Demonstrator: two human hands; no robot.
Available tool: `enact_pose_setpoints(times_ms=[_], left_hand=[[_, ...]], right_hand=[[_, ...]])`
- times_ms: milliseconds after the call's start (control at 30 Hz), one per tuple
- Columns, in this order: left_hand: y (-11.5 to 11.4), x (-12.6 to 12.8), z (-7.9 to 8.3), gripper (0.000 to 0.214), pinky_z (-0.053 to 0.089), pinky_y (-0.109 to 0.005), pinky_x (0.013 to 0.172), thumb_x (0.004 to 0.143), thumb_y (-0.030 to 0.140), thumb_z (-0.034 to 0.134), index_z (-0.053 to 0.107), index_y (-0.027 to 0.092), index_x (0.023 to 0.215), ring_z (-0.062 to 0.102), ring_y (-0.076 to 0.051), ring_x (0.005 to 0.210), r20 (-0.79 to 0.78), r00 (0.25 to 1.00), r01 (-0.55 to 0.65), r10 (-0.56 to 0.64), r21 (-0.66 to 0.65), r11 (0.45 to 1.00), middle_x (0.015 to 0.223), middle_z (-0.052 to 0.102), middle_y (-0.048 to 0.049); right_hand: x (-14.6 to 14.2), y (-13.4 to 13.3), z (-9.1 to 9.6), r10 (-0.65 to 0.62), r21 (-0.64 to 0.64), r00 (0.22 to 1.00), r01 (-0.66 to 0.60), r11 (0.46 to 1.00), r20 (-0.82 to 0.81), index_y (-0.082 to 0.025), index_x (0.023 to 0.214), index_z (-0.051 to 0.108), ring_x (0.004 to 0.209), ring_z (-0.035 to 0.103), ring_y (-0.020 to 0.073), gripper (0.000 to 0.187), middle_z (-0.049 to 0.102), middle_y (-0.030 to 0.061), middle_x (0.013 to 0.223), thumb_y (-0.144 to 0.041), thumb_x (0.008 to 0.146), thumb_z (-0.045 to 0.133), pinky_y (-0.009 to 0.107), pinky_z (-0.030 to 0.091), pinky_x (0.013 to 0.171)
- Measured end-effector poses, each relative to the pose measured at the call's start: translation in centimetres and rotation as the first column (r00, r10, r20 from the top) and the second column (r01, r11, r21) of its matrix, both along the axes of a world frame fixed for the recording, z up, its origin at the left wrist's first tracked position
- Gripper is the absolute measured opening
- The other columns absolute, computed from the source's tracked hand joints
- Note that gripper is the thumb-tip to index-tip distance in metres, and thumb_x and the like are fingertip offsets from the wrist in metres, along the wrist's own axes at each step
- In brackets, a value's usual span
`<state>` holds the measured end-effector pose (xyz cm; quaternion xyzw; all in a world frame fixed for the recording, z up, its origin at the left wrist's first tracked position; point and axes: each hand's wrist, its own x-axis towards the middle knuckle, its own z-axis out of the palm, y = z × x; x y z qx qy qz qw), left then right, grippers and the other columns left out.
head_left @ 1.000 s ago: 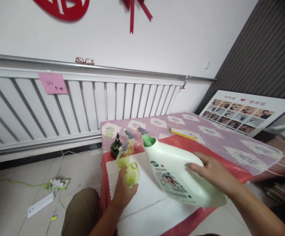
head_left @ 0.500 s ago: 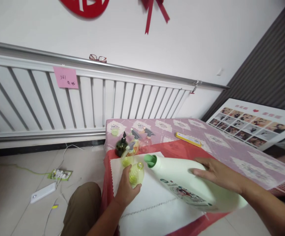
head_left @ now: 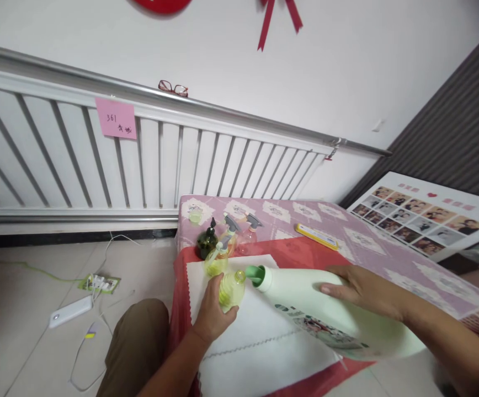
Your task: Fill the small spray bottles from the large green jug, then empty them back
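Observation:
Wrapped in my left hand is a small yellow-green clear bottle, its open neck turned up and to the right. My right hand grips a big pale-green jug, which lies tilted almost flat in the air. The jug's green spout points left and comes right up to the bottle's mouth; whether they touch I cannot tell, and no stream of liquid is plain to see. Just behind my left hand stands a yellow spray bottle. Beyond it are a dark green pump bottle and a pink spray bottle.
White cloth and red cloth cover part of the patterned table. A yellow-and-white box lies farther back. The radiator runs along the wall. On the floor left are a power strip and a white power bank.
The jug's spout and the bottle's mouth have come closer together. The camera view has shifted slightly. Both hands keep their holds.

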<state>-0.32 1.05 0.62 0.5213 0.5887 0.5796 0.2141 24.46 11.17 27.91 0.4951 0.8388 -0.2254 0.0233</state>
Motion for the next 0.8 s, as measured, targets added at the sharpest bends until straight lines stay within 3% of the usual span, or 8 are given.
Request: enact_pose_setpoints(times_ms=[367, 800], left_hand=[[0.06, 0.02, -0.01, 0.081, 0.034, -0.049, 0.11, 0.066, 0.016, 0.066, 0.029, 0.02, 0.138, 0.042, -0.03, 0.129, 0.014, 1.0, -0.001, 0.001, 0.003, 1.0, 0.138, 0.043, -0.0137], [0.06, -0.04, -0.06, 0.081, 0.036, -0.048, 0.109, 0.066, 0.015, 0.067, 0.029, 0.022, 0.138, 0.043, -0.029, 0.127, 0.008, 1.0, -0.015, 0.015, 0.014, 1.0, 0.135, 0.044, -0.0123]], right_hand=[[0.13, -0.12, -0.59, -0.092, -0.012, 0.993, 0.091, 0.996, -0.071, -0.024, 0.077, 0.066, 0.074, 0.068, 0.0265, 0.038, 0.074, 0.0033, 0.079, -0.061, 0.073, 0.059, 0.032, 0.053, 0.062], [0.57, -0.28, 0.16, -0.012, -0.007, 1.0, 0.012, 1.0, -0.017, -0.024, 0.077, 0.067, 0.07, 0.069, 0.0257, 0.038, 0.074, 0.0041, 0.076, -0.061, 0.076, 0.056, 0.031, 0.051, 0.058]])
